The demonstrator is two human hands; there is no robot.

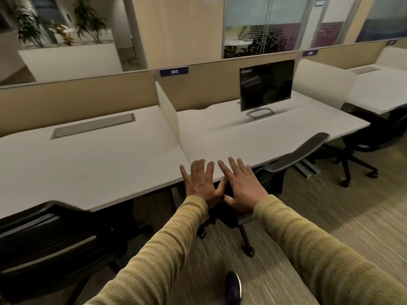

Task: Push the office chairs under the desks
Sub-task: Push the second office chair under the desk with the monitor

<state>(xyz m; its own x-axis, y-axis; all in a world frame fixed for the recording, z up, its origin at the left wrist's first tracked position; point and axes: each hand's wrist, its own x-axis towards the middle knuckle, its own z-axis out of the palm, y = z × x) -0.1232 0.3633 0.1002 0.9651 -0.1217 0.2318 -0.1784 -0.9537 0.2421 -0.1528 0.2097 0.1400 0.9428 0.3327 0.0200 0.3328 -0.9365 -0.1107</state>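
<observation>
My left hand (201,183) and my right hand (241,186) are stretched out side by side, fingers spread, holding nothing, level with the front edge of the white desk (220,137). Just below and right of them stands a black office chair (301,153). Its backrest leans against the desk edge, and its wheeled base is out on the carpet. A second black chair (48,236) stands at the lower left, in front of the left desk (88,164). A third chair (359,157) sits partly under the far right desk (378,93).
A monitor (266,83) stands on the middle desk. A low white divider (168,108) separates the two near desks, and a tan partition runs behind them. My shoe (232,287) is on the striped carpet, which stretches open to the right.
</observation>
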